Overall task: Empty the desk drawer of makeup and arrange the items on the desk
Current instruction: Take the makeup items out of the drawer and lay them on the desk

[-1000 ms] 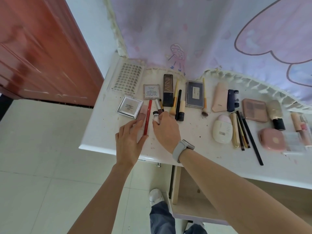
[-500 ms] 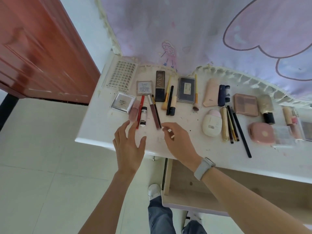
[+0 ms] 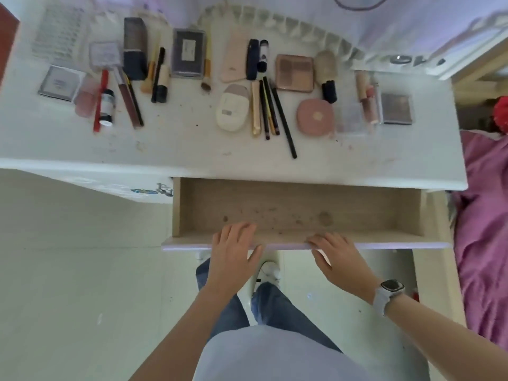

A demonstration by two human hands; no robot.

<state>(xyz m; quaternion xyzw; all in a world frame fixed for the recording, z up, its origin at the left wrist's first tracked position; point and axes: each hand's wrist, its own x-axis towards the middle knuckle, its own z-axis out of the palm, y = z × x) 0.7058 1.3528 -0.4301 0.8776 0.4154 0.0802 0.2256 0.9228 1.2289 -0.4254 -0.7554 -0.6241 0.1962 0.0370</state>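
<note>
The wooden drawer (image 3: 357,207) stands pulled out below the white desk (image 3: 192,152), and its bottom shows only stains and crumbs. My left hand (image 3: 233,251) lies flat over the drawer's front edge, fingers straight. My right hand (image 3: 338,257) rests on the same front edge further right, fingers spread, a watch on its wrist. Makeup lies in rows on the desk: a red pencil (image 3: 100,101), a white compact case (image 3: 233,108), black pencils (image 3: 275,105), a round pink compact (image 3: 315,116), an eyeshadow palette (image 3: 294,73).
A small side-drawer knob (image 3: 164,188) sticks out left of the open drawer. A bed with a purple cover (image 3: 483,229) stands close on the right. Pale floor tiles (image 3: 68,284) spread to the left. My legs and a white shoe (image 3: 270,270) are under the drawer.
Both hands have left the items at the desk's left end and come down onto the drawer's front edge. The view has swung down and right over the open drawer.
</note>
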